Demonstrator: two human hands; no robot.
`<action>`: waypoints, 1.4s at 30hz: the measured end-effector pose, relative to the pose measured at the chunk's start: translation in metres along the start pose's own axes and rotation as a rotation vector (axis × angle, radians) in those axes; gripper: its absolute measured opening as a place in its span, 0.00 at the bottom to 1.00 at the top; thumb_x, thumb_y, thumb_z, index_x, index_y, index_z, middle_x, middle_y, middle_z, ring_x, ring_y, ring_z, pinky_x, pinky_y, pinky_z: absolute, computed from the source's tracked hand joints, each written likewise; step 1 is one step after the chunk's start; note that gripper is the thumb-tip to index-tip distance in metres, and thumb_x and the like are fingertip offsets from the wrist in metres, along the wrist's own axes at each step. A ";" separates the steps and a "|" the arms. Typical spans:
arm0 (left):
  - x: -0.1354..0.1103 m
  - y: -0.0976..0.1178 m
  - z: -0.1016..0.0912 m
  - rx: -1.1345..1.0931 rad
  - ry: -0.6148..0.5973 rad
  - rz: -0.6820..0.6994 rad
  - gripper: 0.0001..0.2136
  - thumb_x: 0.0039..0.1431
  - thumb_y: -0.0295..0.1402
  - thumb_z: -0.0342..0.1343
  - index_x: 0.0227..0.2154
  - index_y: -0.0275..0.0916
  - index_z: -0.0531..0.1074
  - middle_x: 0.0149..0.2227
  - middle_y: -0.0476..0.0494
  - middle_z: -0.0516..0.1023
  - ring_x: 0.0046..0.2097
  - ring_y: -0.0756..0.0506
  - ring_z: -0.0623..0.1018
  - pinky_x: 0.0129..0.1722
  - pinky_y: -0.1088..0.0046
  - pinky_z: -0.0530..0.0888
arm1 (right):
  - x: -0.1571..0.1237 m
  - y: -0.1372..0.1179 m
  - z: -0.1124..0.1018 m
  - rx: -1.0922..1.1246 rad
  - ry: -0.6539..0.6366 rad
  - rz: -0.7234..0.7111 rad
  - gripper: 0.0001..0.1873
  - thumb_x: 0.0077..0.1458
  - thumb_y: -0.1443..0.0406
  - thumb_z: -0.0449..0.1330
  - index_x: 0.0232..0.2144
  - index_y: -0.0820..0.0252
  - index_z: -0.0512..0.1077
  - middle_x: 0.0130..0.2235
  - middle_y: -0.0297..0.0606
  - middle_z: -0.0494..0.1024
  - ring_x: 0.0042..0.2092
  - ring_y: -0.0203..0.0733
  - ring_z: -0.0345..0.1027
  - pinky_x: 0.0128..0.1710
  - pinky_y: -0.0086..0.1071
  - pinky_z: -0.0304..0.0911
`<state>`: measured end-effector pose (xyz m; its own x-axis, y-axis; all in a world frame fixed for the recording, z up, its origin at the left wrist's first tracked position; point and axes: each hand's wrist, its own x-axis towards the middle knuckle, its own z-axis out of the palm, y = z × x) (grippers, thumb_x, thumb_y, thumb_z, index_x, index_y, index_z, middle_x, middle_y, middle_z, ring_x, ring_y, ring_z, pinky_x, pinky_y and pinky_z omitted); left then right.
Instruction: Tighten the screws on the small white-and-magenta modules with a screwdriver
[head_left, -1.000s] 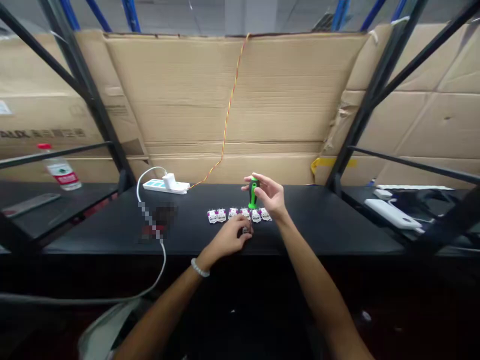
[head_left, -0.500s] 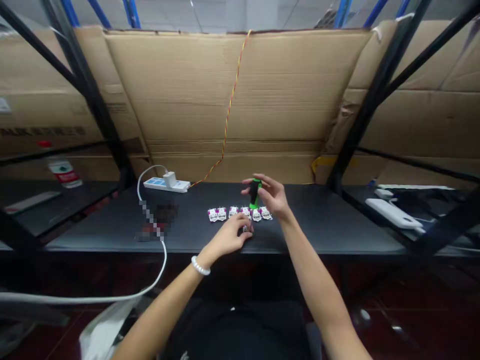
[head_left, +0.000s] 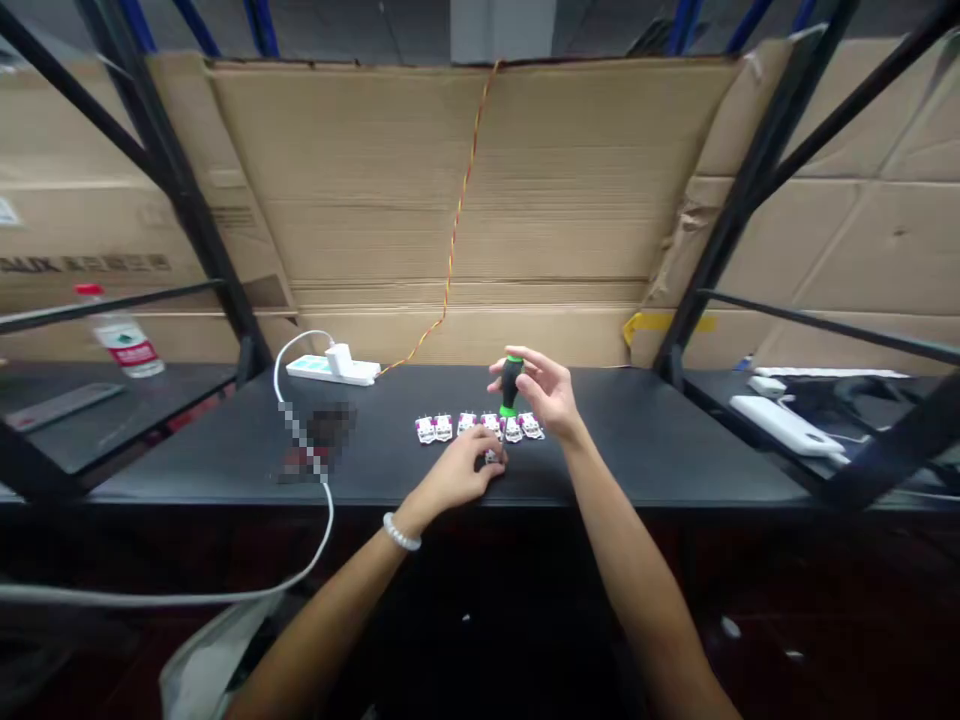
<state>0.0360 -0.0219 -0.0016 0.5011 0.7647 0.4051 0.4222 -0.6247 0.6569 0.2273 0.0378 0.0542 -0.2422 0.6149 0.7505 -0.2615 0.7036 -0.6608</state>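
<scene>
My right hand [head_left: 549, 393] is closed around the handle of a short black-and-green screwdriver [head_left: 511, 388], held upright with its shaft pointing down. Beneath it, my left hand [head_left: 466, 470] pinches a small white part [head_left: 491, 457] against the dark tabletop, its fingers partly covering it. The screwdriver's tip comes down close to this part; whether they touch is too small to tell. Just behind my left hand, several similar small white parts with purple bits [head_left: 435, 429] lie in a row, some partly hidden by the hands.
A white power strip [head_left: 334, 370] with a plugged-in adapter stands at the back left, its white cable [head_left: 330, 500] hanging over the front edge. Cardboard [head_left: 465, 190] closes off the back. Black rack posts [head_left: 720, 240] flank the table [head_left: 637, 470]. A bottle [head_left: 129, 340] is at far left.
The screwdriver handle has turned slightly, and the fingers of my right hand have shifted a little around it. My left hand and the small parts hold their places.
</scene>
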 end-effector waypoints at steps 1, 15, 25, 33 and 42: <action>0.000 0.000 0.000 -0.001 -0.001 0.003 0.04 0.61 0.26 0.61 0.33 0.40 0.78 0.45 0.42 0.78 0.50 0.40 0.78 0.60 0.60 0.73 | 0.001 0.001 0.000 -0.027 0.033 -0.009 0.25 0.59 0.50 0.70 0.55 0.51 0.76 0.43 0.39 0.82 0.36 0.43 0.79 0.41 0.43 0.78; 0.000 0.000 -0.003 -0.027 -0.017 -0.009 0.05 0.58 0.24 0.63 0.35 0.40 0.79 0.46 0.42 0.78 0.49 0.41 0.79 0.60 0.59 0.74 | 0.000 -0.004 -0.006 0.051 -0.058 0.035 0.27 0.62 0.48 0.67 0.59 0.50 0.75 0.48 0.44 0.84 0.41 0.48 0.82 0.48 0.49 0.78; -0.001 -0.004 -0.002 -0.027 -0.013 -0.008 0.09 0.55 0.19 0.63 0.36 0.39 0.79 0.47 0.42 0.77 0.50 0.41 0.79 0.60 0.59 0.73 | 0.000 -0.005 -0.005 0.083 -0.048 0.026 0.27 0.62 0.50 0.68 0.60 0.49 0.76 0.55 0.45 0.82 0.46 0.48 0.82 0.53 0.49 0.77; -0.001 -0.004 -0.001 -0.040 -0.013 -0.002 0.09 0.55 0.19 0.63 0.36 0.39 0.79 0.46 0.42 0.77 0.50 0.41 0.79 0.60 0.59 0.74 | 0.003 -0.001 -0.005 -0.023 0.041 -0.058 0.28 0.51 0.50 0.76 0.52 0.51 0.80 0.53 0.43 0.80 0.46 0.45 0.79 0.50 0.43 0.77; 0.000 -0.007 0.000 -0.036 -0.013 -0.004 0.09 0.55 0.20 0.64 0.35 0.39 0.79 0.46 0.42 0.77 0.51 0.40 0.78 0.61 0.59 0.73 | 0.003 0.000 -0.006 -0.062 0.057 -0.085 0.25 0.51 0.52 0.77 0.50 0.51 0.80 0.45 0.39 0.82 0.40 0.43 0.78 0.44 0.40 0.78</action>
<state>0.0325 -0.0176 -0.0062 0.5096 0.7647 0.3943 0.3967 -0.6155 0.6810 0.2325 0.0412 0.0564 -0.1678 0.5696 0.8046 -0.2203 0.7739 -0.5938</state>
